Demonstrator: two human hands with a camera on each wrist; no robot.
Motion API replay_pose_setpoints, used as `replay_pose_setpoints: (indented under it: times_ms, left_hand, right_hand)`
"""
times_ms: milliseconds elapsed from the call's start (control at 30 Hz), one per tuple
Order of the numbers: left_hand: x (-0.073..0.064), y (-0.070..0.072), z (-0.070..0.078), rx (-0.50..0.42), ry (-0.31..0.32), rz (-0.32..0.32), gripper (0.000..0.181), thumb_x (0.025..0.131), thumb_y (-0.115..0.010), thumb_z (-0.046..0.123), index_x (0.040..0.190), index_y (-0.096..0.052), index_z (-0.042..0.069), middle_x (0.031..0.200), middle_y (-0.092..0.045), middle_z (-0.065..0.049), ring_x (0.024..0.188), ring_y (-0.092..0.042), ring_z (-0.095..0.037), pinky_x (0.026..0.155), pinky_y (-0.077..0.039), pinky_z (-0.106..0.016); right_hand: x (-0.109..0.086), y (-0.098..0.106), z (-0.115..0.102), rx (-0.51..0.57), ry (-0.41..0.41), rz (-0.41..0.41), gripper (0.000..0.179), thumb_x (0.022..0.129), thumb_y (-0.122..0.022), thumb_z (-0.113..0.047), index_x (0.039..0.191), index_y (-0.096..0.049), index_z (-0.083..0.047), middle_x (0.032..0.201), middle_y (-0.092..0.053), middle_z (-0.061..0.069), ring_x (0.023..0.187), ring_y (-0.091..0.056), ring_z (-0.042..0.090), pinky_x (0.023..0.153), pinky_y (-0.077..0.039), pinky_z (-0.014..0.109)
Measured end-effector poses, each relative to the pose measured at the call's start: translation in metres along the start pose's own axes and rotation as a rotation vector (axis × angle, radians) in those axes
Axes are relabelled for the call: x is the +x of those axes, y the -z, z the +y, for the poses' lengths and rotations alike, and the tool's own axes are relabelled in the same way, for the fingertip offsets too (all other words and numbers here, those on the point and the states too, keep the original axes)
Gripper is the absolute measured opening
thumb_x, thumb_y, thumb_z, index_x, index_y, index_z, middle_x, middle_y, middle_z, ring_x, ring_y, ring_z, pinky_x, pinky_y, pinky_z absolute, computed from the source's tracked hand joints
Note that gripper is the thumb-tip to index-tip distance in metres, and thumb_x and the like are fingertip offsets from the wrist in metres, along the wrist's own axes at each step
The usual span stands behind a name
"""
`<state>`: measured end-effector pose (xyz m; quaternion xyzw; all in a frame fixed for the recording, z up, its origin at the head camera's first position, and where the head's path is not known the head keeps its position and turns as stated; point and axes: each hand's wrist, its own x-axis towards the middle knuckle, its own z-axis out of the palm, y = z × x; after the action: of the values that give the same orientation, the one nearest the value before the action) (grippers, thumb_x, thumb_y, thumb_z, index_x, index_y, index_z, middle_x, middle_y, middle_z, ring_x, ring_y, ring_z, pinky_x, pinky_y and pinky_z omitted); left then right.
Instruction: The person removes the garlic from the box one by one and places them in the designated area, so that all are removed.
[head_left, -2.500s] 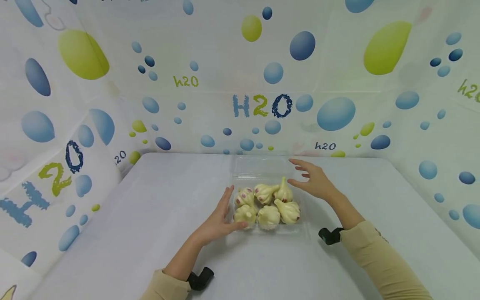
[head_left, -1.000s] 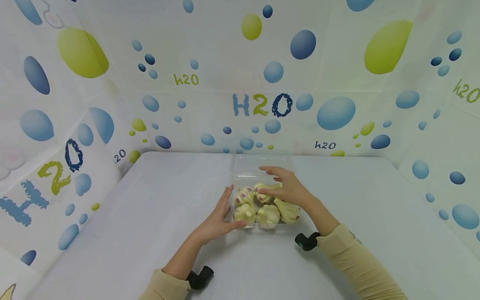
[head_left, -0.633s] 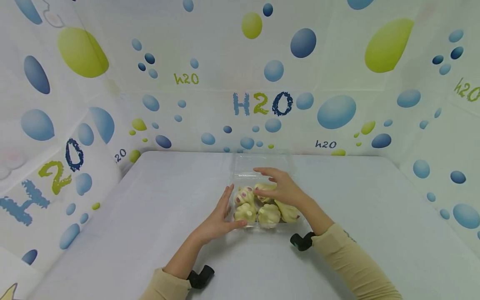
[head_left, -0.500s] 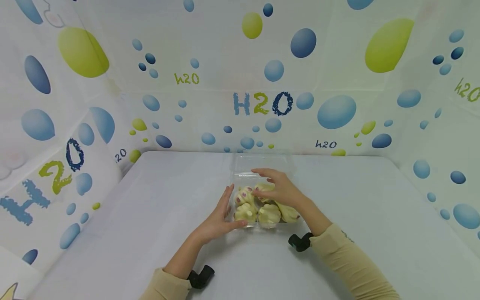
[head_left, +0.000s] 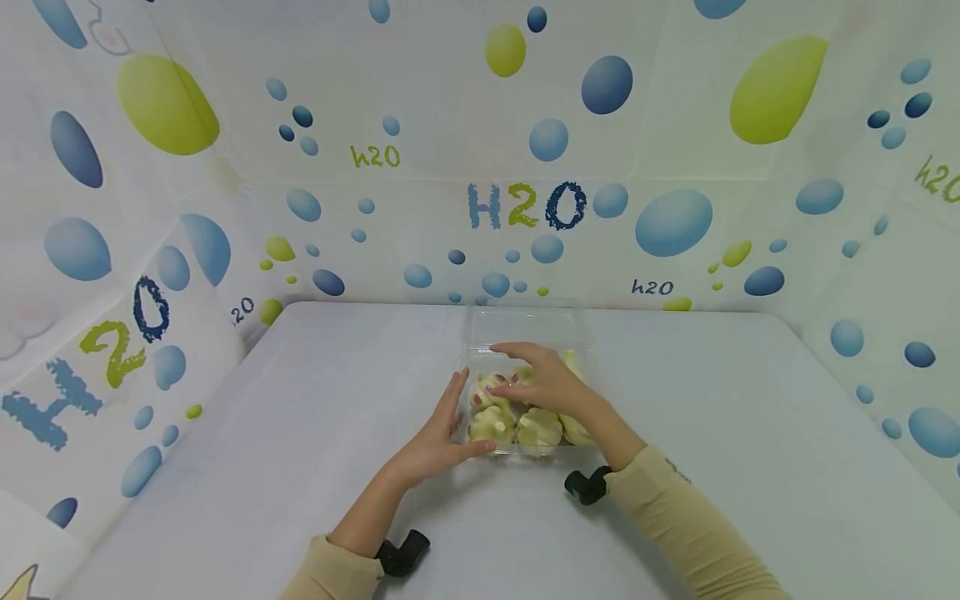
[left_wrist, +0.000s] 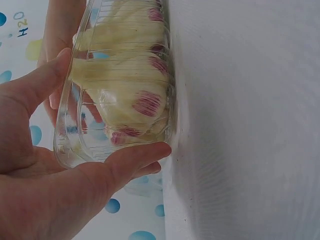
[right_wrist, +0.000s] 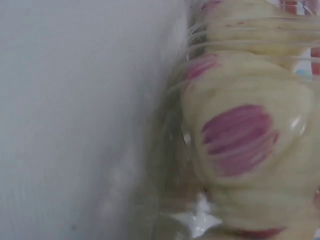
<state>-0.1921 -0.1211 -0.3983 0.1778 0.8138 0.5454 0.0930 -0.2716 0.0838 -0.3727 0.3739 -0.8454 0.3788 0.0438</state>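
A clear plastic clamshell box (head_left: 510, 449) holds several pale garlic bulbs (head_left: 538, 429) with purple patches. Its transparent lid (head_left: 525, 325) lies folded back behind it. At the box's left front corner, my left hand (head_left: 431, 450) rests with the thumb at the front rim and straight fingers along the side; the left wrist view shows these fingers against the ribbed wall (left_wrist: 90, 125). My right hand (head_left: 551, 383) is over the back row of bulbs, thumb and fingers apart, partly covering them. Whether it touches a bulb cannot be told. The right wrist view shows a garlic bulb (right_wrist: 240, 130) through plastic.
The box stands on a white table (head_left: 315, 392), near its back edge. Behind and at the sides hangs a white curtain (head_left: 450, 125) with blue and green spots. Black wrist cameras (head_left: 402, 553) sit by both sleeves.
From right of the box, my right hand has moved left over the back row of bulbs, uncovering the stem of the back right one. My left hand stays at the box corner.
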Motion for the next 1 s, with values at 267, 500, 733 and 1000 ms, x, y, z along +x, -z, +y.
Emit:
replay_pose_setpoints:
  times_ms: [267, 500, 733, 1000]
  left_hand:
    - [0.000, 0.000, 0.002, -0.002, -0.019, -0.003, 0.101, 0.080, -0.072, 0.022, 0.148, 0.002, 0.020, 0.152, 0.012, -0.010, 0.138, 0.003, -0.029, 0.106, -0.018, -0.051]
    - [0.002, 0.000, 0.000, -0.006, -0.045, -0.010, 0.101, 0.080, -0.072, 0.023, 0.148, 0.003, 0.021, 0.151, 0.012, -0.011, 0.138, 0.002, -0.030, 0.106, -0.018, -0.051]
    - [0.001, 0.000, -0.001, -0.003, -0.106, -0.006, 0.103, 0.079, -0.072, 0.029, 0.148, 0.004, 0.022, 0.150, 0.012, -0.018, 0.137, 0.003, -0.035, 0.104, -0.018, -0.056]
    - [0.002, 0.001, 0.002, -0.021, -0.045, -0.002, 0.100, 0.080, -0.072, 0.019, 0.148, 0.003, 0.021, 0.151, 0.012, -0.012, 0.138, 0.005, -0.027, 0.107, -0.017, -0.049]
  right_hand:
    - [0.004, -0.005, -0.004, 0.009, 0.004, -0.038, 0.054, 0.081, -0.071, -0.022, 0.128, -0.052, -0.004, 0.131, -0.050, 0.012, 0.113, -0.050, 0.035, 0.084, -0.049, 0.043]
    - [0.008, -0.010, 0.002, -0.089, 0.030, -0.058, 0.055, 0.080, -0.072, -0.025, 0.127, -0.053, -0.005, 0.129, -0.053, 0.010, 0.115, -0.050, 0.025, 0.093, -0.043, 0.039]
    - [0.010, -0.016, 0.005, -0.123, -0.019, -0.097, 0.052, 0.082, -0.069, -0.028, 0.126, -0.054, -0.005, 0.126, -0.055, 0.007, 0.098, -0.054, 0.020, 0.091, -0.043, 0.043]
    - [0.014, -0.020, -0.002, -0.226, -0.149, -0.160, 0.056, 0.082, -0.066, -0.040, 0.127, -0.053, -0.008, 0.126, -0.055, 0.006, 0.121, -0.046, 0.022, 0.104, -0.007, 0.061]
